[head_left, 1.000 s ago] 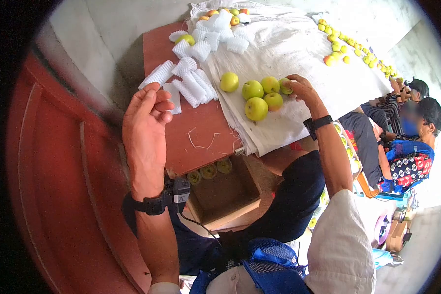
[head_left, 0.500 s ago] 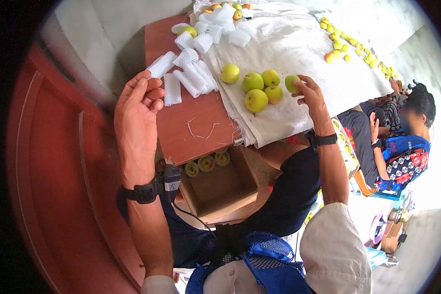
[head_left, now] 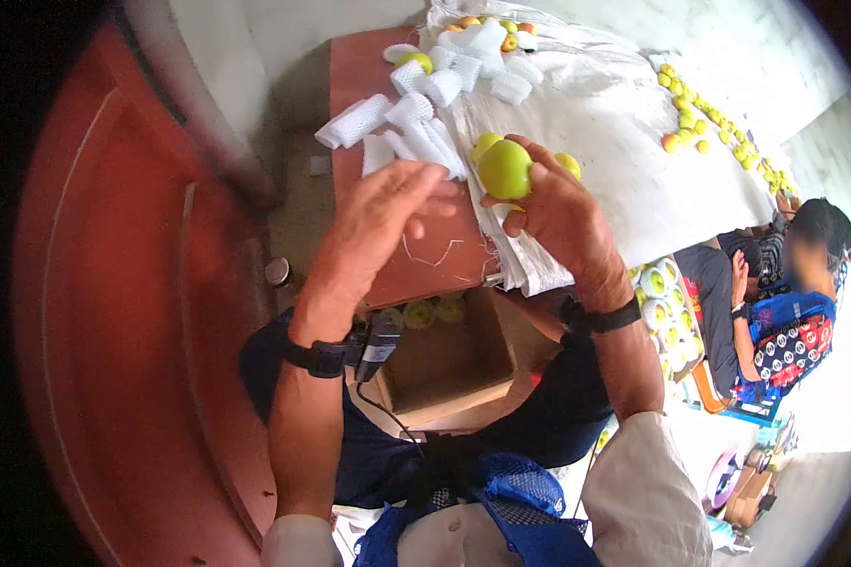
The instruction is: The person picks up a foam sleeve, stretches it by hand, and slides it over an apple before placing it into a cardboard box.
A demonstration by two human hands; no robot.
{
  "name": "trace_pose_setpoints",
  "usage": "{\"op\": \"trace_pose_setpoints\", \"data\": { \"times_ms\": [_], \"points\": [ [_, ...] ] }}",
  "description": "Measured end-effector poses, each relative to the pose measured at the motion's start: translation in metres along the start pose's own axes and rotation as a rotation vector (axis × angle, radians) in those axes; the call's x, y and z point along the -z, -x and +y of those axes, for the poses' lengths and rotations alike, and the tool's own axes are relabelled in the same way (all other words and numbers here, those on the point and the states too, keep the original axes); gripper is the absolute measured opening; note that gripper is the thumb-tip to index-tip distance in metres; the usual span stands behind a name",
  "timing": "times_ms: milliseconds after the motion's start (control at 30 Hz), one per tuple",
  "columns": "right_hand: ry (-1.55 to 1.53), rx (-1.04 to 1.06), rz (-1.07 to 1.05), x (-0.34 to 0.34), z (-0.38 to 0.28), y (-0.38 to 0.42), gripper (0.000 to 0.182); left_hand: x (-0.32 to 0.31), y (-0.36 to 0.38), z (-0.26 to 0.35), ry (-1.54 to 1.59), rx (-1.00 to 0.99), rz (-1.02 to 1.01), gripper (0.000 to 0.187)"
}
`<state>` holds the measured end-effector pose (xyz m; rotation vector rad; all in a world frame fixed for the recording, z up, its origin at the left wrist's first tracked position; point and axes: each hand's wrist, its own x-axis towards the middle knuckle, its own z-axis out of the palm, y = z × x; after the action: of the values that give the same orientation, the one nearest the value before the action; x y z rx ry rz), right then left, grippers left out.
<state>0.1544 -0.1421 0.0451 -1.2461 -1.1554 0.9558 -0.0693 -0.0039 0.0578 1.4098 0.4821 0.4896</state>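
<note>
My right hand (head_left: 558, 213) grips a green apple (head_left: 505, 170) between thumb and fingers, raised above the table's near edge. Facing it from the left, my left hand (head_left: 388, 213) has its fingers stretched out and slightly blurred; nothing shows in it. White foam net sleeves (head_left: 357, 121) lie on the red-brown tabletop (head_left: 435, 250) just beyond my left hand. More green apples (head_left: 567, 165) sit on the white cloth (head_left: 624, 180) behind my right hand, partly hidden by it and the held apple.
Below the table edge stands an open cardboard box (head_left: 454, 364) with several sleeved apples (head_left: 419, 315) along its far side. At right, another person (head_left: 775, 302) sits beside a box of sleeved apples (head_left: 667, 317). A row of loose apples (head_left: 719, 118) lies farther back. A red door (head_left: 123, 312) is at left.
My right hand has lifted an apple from the cloth and brought it left. My left hand has moved away from the foam sleeves, towards the apple. The view has shifted.
</note>
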Motion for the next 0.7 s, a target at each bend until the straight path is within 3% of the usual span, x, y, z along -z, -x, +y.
{"op": "trace_pose_setpoints", "data": {
  "times_ms": [67,233,400,467,500,633,700],
  "points": [
    [-0.293,0.003,0.124,-0.035,-0.01,0.002,0.064,-0.002,0.002,-0.001,-0.011,-0.036,-0.01,0.044],
    [-0.103,0.204,0.147,-0.074,-0.002,-0.007,0.085,0.001,0.008,-0.003,-0.036,-0.172,-0.046,0.048],
    [-0.161,0.164,0.131,-0.098,0.007,-0.009,0.084,0.011,0.011,-0.011,-0.104,-0.174,0.096,0.047],
    [-0.042,0.185,0.126,-0.09,0.014,-0.016,0.084,0.025,0.013,-0.007,-0.031,-0.143,0.162,0.043],
    [-0.031,0.206,0.178,-0.083,0.011,-0.018,0.072,0.033,0.013,-0.004,0.043,-0.115,0.226,0.04],
    [0.053,0.069,0.356,-0.048,0.024,-0.033,0.058,0.066,0.015,0.0,0.388,-0.15,0.369,0.035],
    [0.187,0.025,0.437,-0.042,0.037,-0.042,0.039,0.068,0.018,0.001,0.438,-0.166,0.389,0.037]
  ]
}}
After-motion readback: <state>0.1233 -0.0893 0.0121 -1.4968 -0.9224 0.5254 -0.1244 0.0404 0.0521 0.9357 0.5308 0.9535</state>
